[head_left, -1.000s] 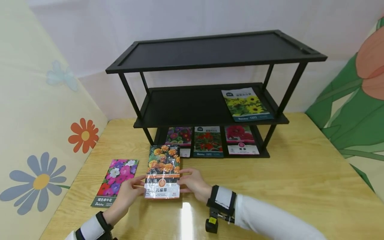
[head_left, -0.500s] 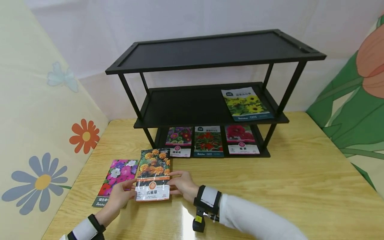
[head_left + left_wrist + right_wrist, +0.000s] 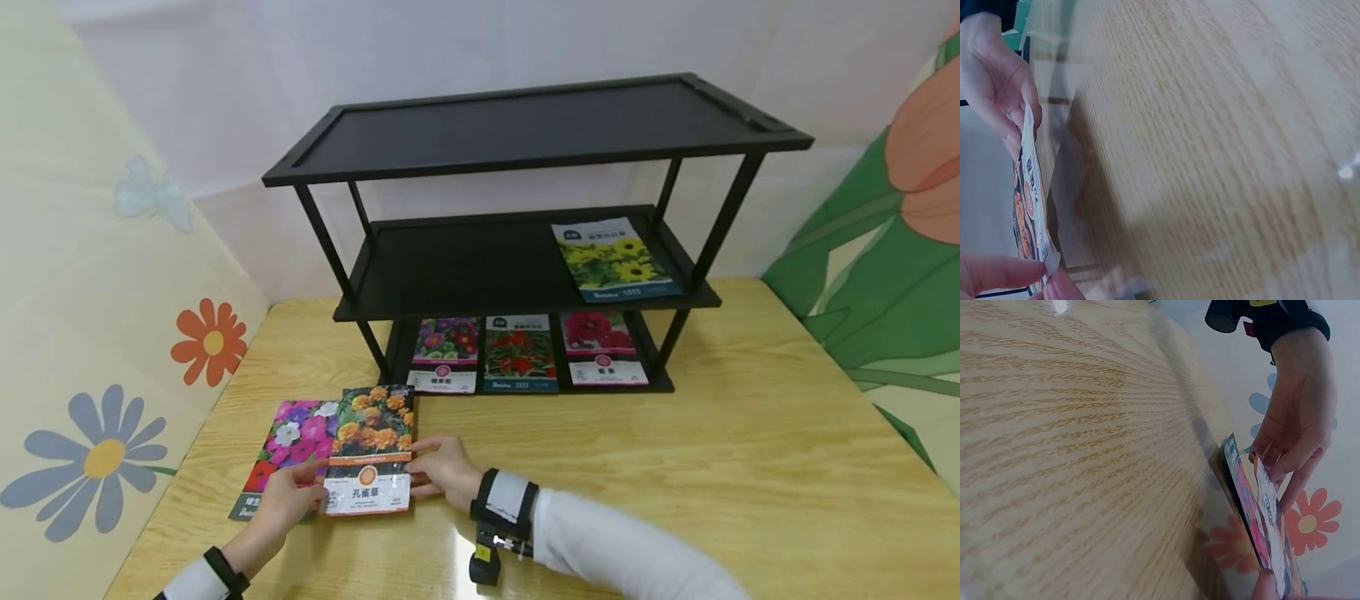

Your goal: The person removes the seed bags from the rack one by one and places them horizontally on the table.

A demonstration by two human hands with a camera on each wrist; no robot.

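Observation:
Between both hands is a seed packet with orange marigolds [image 3: 372, 442], its white lower band toward me. The left hand [image 3: 281, 506] pinches its left edge, as the left wrist view shows with finger and thumb on a corner. On the opposite edge the right hand [image 3: 444, 471] pinches it between thumb and fingers. Just above the table it overlaps the right side of a second seed packet with pink and purple flowers [image 3: 294, 433], which lies on the wood at the left, partly hidden by the left hand.
Behind stands a black three-tier rack [image 3: 465, 267]. A yellow-flower packet [image 3: 618, 260] lies on its middle shelf, at the right. Three packets lie on the bottom shelf: a purple-flower one [image 3: 445, 354], a red-flower one [image 3: 521, 352] and a crimson one [image 3: 604, 347]. The wooden table [image 3: 675, 467] extends right.
Both hands have carried the marigold packet left and toward me, away from the rack's front edge, until it overlaps the pink-flower packet. The purple-flower packet on the bottom shelf is now uncovered.

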